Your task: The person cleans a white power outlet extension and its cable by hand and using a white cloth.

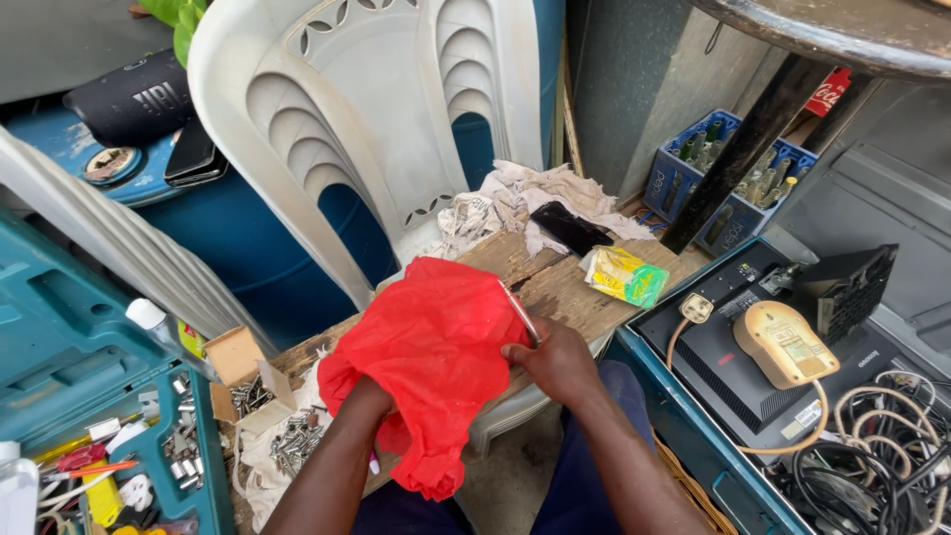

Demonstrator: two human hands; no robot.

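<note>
A red plastic bag lies bunched over the wooden board in front of me. My left hand reaches into the bag, and only the wrist shows; the fingers are hidden inside. My right hand grips the bag's right edge together with a thin metal tool that sticks up along the red plastic.
A white plastic chair stands behind the board with rags and a black phone on it. Left: an open teal toolbox and a cardboard box of screws. Right: a black case with a beige device, cables, a bottle crate.
</note>
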